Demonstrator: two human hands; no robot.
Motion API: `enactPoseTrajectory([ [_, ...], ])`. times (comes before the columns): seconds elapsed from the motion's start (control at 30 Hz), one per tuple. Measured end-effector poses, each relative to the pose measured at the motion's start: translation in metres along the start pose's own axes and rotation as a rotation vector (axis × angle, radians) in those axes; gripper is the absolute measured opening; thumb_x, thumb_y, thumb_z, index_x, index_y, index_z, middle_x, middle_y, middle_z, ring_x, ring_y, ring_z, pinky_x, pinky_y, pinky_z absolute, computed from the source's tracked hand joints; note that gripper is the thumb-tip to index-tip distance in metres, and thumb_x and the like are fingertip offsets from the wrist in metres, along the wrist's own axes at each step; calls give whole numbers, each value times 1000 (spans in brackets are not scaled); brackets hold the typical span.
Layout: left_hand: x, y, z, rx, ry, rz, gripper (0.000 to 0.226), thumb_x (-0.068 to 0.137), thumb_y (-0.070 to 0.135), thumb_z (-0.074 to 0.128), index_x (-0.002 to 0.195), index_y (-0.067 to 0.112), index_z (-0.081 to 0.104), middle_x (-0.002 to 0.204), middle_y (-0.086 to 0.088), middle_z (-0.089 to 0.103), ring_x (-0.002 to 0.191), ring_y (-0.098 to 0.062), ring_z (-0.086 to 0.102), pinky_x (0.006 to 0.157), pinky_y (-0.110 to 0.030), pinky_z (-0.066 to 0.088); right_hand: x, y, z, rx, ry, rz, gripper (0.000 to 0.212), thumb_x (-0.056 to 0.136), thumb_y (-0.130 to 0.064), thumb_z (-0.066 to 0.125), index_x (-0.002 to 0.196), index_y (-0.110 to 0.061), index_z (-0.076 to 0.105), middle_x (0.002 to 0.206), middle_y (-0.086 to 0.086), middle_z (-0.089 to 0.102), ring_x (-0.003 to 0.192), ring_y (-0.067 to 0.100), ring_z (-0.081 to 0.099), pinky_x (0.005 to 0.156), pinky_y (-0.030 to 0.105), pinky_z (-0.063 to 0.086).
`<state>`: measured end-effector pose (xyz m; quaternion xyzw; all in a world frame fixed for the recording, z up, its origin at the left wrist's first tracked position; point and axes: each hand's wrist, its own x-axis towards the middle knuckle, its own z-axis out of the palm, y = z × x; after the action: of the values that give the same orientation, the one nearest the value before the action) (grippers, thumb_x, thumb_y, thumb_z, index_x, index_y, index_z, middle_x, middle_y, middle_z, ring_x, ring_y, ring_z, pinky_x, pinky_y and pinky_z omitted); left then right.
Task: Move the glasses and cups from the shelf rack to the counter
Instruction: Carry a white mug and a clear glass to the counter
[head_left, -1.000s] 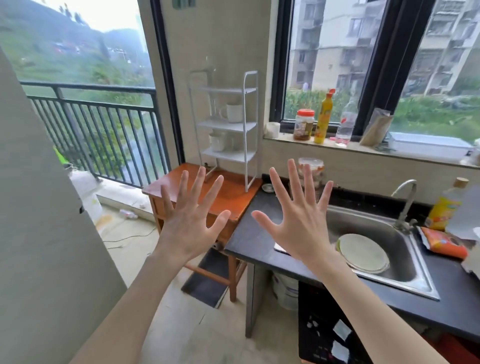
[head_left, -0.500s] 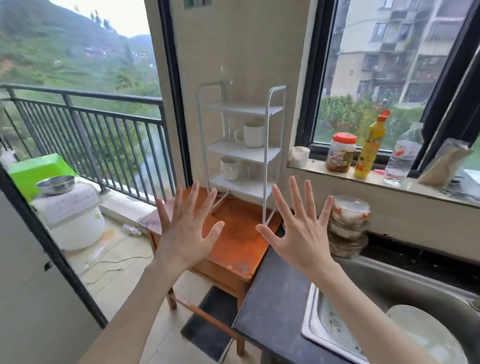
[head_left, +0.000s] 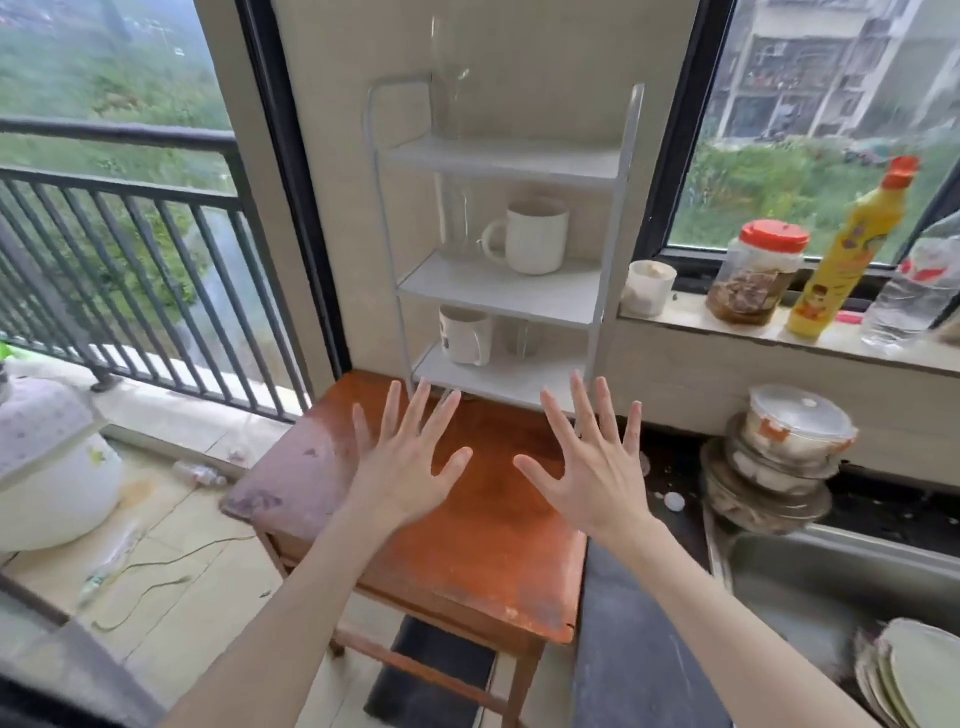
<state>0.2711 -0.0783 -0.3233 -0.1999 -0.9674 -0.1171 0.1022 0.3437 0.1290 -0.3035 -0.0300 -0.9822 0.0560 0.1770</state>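
A white three-tier shelf rack (head_left: 613, 218) stands on a small orange-brown wooden table (head_left: 467, 561). A tall clear glass (head_left: 451, 78) is on the top tier. The middle tier holds a clear glass (head_left: 457, 221) and a white mug (head_left: 535, 236). On the bottom tier sit a white mug (head_left: 464, 335) and a small clear glass (head_left: 522, 338). My left hand (head_left: 408, 462) and my right hand (head_left: 592, 462) hover over the table just in front of the rack, fingers spread, holding nothing. The dark counter (head_left: 623, 649) lies to the right of the table.
A steel sink (head_left: 831, 587) with plates (head_left: 904, 675) is set in the counter. Stacked lidded bowls (head_left: 779, 457) stand behind it. The window sill carries a white cup (head_left: 649, 288), a jar (head_left: 758, 270), a yellow bottle (head_left: 852, 249) and a water bottle (head_left: 909, 291). A balcony railing (head_left: 130, 249) runs on the left.
The view has closed in on the rack, which now looks much larger. Both open hands have come nearer together and sit lower, in front of the bottom tier.
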Motion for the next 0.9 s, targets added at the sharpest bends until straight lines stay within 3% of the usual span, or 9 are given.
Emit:
enactPoseTrajectory([
  [0.1,40,-21,12,-27,-42,37,62,82,69,8,136,53,-19,148,13,-26,135,-16,-32,108,-51,-21,36,-10,21,56,-38,58,77,85,-69,24,147,-31,-1,156,0,-13,141,19,-22,112,41,-18],
  [0.17,61,-25,22,-149,-74,65,63,88,63,19,143,46,-5,151,13,-21,136,-13,-30,110,-46,-18,57,-14,35,159,-74,95,76,89,-63,29,148,-26,0,158,3,-8,143,18,-15,113,35,-10],
  [0.3,99,-17,45,-681,-138,-10,58,95,42,38,147,35,14,159,6,5,144,-10,-6,115,-36,2,91,-17,65,538,-139,270,65,95,-42,39,148,-24,5,159,-1,4,145,16,9,109,24,12],
  [0.43,139,-15,59,-1034,-211,-197,53,96,35,40,145,23,24,154,3,25,139,-9,22,110,-25,20,125,-9,93,708,-156,397,52,99,-23,34,147,-18,15,156,3,19,143,16,19,105,18,13],
  [0.5,155,-16,64,-1114,-218,-245,48,97,33,39,143,23,29,150,4,32,134,-8,29,105,-23,24,142,-4,103,744,-142,423,50,99,-18,32,147,-17,18,155,4,23,142,18,22,105,18,15],
  [0.57,166,-14,69,-1187,-216,-275,44,98,30,37,141,23,34,146,4,38,133,-10,34,110,-30,29,157,-2,111,835,-124,471,50,99,-14,31,147,-18,19,154,2,27,140,18,25,103,17,16],
  [0.7,183,-7,80,-1303,-230,-316,39,99,24,34,137,25,42,135,8,48,126,-8,42,110,-38,34,177,-2,123,1181,-62,612,51,97,-5,32,145,-21,25,152,-1,30,140,14,27,108,21,18],
  [0.8,189,-10,86,-1286,-260,-315,45,93,10,36,133,28,48,132,10,52,128,-10,42,109,-36,32,185,0,127,1428,-15,699,50,95,-2,32,142,-20,32,149,-3,34,137,12,30,117,35,22],
  [0.9,191,-11,91,-1228,-290,-353,49,85,3,38,127,24,54,132,6,53,128,-14,40,107,-34,30,191,5,128,1430,-8,705,43,95,-3,34,134,-16,44,134,-2,49,125,12,42,111,34,31],
])
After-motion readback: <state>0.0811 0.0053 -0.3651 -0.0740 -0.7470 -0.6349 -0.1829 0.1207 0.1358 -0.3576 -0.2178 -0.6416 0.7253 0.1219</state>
